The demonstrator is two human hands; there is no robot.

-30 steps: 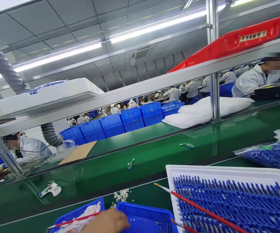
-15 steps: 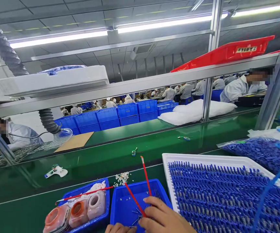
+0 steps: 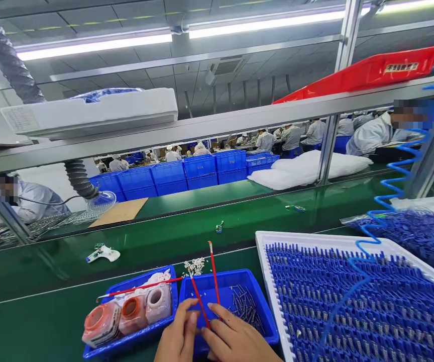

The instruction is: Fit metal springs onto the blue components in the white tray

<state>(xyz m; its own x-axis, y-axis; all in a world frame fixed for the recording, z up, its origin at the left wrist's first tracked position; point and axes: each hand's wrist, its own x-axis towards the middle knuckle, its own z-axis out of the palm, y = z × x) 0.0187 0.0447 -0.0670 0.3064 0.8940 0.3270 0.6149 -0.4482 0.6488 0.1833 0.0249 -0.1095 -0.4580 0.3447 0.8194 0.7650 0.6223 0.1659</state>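
My right hand (image 3: 235, 337) holds two thin red-handled brushes, their pale tips pointing away from me: one brush (image 3: 214, 274) leans upright and the other brush (image 3: 199, 296) slants left. Beside it, my left hand (image 3: 177, 334) is closed, thumb and index finger bent together close to the right fingertips; what they pinch, if anything, is hidden. Both hands are over the near part of a blue bin (image 3: 267, 319) with many small metal springs (image 3: 246, 304). A pile of tiny white parts (image 3: 196, 265) lies at the bin's far edge.
Left is a blue tray (image 3: 104, 352) with several stained bottles (image 3: 132, 314) and another red brush (image 3: 137, 288) across it. Right stands a white foam tray (image 3: 267, 271) with rows of blue spring-fitted parts (image 3: 337, 296). A blue coiled hose (image 3: 386, 196) hangs over it. Small assemblies lie on the green conveyor (image 3: 172, 231).
My left hand has come up from the bottom edge to meet my right hand. The brushes have swung left in my right hand. The view has shifted, and the coiled hose now hangs further left.
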